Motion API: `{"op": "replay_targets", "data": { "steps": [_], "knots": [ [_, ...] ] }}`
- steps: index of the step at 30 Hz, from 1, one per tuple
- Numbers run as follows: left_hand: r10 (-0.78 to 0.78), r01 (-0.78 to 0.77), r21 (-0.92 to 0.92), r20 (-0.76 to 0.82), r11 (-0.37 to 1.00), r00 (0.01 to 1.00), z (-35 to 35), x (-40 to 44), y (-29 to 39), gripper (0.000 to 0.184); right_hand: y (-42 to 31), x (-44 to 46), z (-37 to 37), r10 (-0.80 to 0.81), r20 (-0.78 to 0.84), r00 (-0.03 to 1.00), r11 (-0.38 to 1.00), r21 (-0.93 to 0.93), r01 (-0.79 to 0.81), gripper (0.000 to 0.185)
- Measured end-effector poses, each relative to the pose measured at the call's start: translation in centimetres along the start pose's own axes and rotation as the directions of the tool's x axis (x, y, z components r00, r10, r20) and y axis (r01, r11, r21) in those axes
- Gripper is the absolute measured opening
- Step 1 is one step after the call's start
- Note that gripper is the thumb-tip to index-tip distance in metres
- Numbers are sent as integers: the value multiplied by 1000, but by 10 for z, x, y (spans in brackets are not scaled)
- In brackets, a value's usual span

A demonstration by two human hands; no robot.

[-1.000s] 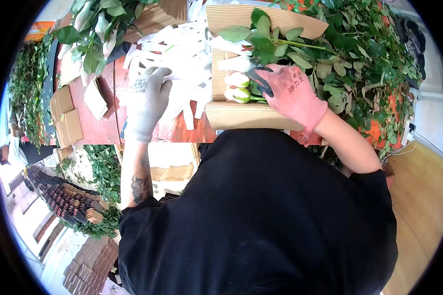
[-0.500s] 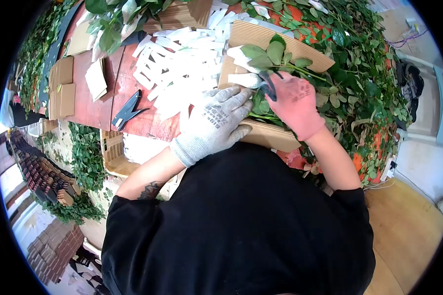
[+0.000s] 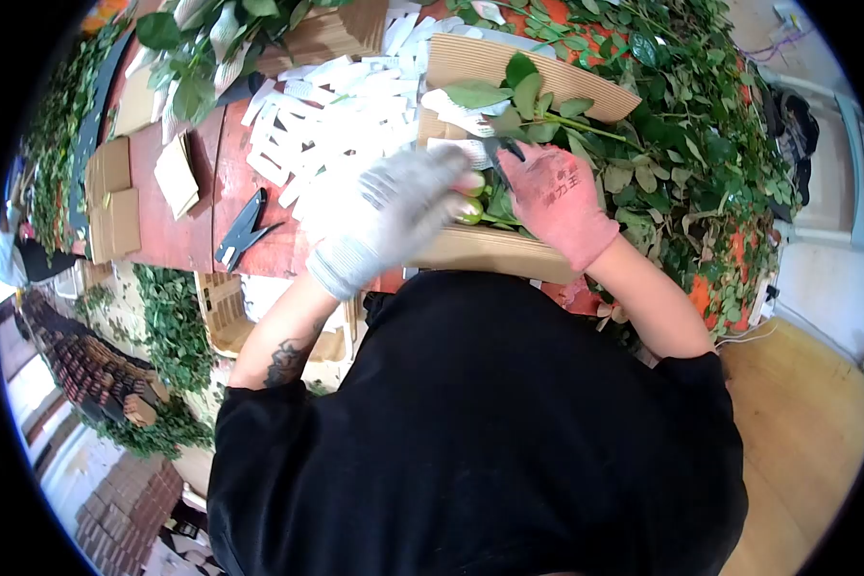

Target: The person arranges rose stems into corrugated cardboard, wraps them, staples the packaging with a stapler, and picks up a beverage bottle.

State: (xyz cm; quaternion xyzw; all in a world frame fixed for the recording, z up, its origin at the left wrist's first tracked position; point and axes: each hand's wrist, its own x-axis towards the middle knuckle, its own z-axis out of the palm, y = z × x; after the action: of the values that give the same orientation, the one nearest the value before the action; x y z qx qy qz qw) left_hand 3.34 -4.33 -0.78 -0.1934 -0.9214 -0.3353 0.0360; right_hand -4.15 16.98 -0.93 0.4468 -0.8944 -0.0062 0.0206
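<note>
My left hand (image 3: 398,211), in a grey glove, is blurred above the near side of the cardboard; fingers and thumb look stretched apart, with nothing visible in them. Close to its fingertips lie two greenish flower buds (image 3: 470,209). My right hand (image 3: 552,202), in a pink glove with dark fingertips, is closed at a flower bud in a white mesh sleeve (image 3: 463,151); the grip itself is partly hidden. Another sleeved bud (image 3: 466,110) with leaves lies just beyond it. Corrugated cardboard (image 3: 538,77) stands behind the flowers, and a cardboard edge (image 3: 494,254) runs along the near side.
White paper strips (image 3: 322,125) spread over the red table (image 3: 230,182) on the left. Dark-handled pliers or a stapler (image 3: 247,230) lie near its edge. Cut foliage (image 3: 682,144) heaps on the right. Folded cardboard (image 3: 113,197) stands far left, and a basket (image 3: 223,312) sits below.
My left hand has lifted off the flowers and moved left, uncovering the greenish buds. My right hand stays at the sleeved bud. The whole view has shifted slightly.
</note>
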Motion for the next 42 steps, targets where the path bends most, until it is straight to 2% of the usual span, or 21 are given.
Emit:
{"op": "replay_targets", "data": {
  "steps": [2,5,11,13,15,16,17,18,19,20,21,22,23,25,27,30,33,34,39,41,42],
  "knots": [
    [-89,77,-93,-126,993,988,-13,18,-5,29,-3,0,-9,16,21,1000,1000,15,-16,28],
    [-59,59,7,-63,998,996,-1,27,-26,27,-4,-2,-5,21,14,1000,999,24,-21,28],
    [-65,65,0,-113,998,991,-10,21,-42,19,-2,-8,5,76,-83,994,994,86,-69,30],
    [-213,218,18,-146,976,966,-25,9,-61,17,0,-10,10,111,-77,991,988,114,-102,30],
    [-74,159,384,-226,909,971,-42,8,-57,20,0,-10,14,39,-150,988,998,57,-31,30],
    [-8,92,504,-167,859,986,-44,7,-47,27,0,-7,11,23,-160,987,998,53,-15,30],
    [55,6,362,-157,932,986,-36,8,-32,35,-2,-5,5,55,-86,995,995,89,-48,30],
    [83,-59,355,-51,933,995,-31,15,-3,40,-3,-4,0,79,-6,997,990,120,-77,31],
    [75,-97,279,91,955,993,-25,18,19,46,-3,-3,0,47,-12,999,993,110,-45,31],
    [117,-147,373,103,916,988,-8,17,23,54,-2,-3,4,75,-36,997,988,139,-70,31],
    [23,-87,317,200,945,979,0,17,25,62,1,-4,7,106,-58,993,981,168,-95,31],
    [14,-65,300,168,952,986,2,15,25,63,5,-5,6,84,-190,978,979,198,-45,31],
    [5,-43,281,134,959,991,3,13,25,63,7,-2,0,53,-196,979,983,184,-17,31],
    [4,-36,273,115,961,993,2,12,22,63,9,2,-11,197,-229,953,975,148,-166,32],
    [5,-34,262,108,964,994,3,10,21,63,11,10,-10,200,-192,961,979,88,-186,31],
    [44,-71,267,107,961,993,6,9,16,61,9,23,-9,287,139,948,956,22,-292,37],
    [39,-61,221,99,973,994,10,7,15,60,22,23,-3,209,11,978,962,179,-208,39],
    [40,-59,206,94,977,995,9,7,16,59,23,23,-3,231,47,972,945,227,-235,40],
    [108,-113,199,35,973,993,4,13,8,47,15,16,0,248,73,966,951,172,-258,41],
    [-149,154,-85,72,984,986,-8,28,-12,35,14,14,-1,190,29,981,976,103,-192,34],
    [-116,111,-67,-77,992,990,-11,28,-18,27,13,14,-2,199,33,979,972,119,-202,31]
  ]
}}
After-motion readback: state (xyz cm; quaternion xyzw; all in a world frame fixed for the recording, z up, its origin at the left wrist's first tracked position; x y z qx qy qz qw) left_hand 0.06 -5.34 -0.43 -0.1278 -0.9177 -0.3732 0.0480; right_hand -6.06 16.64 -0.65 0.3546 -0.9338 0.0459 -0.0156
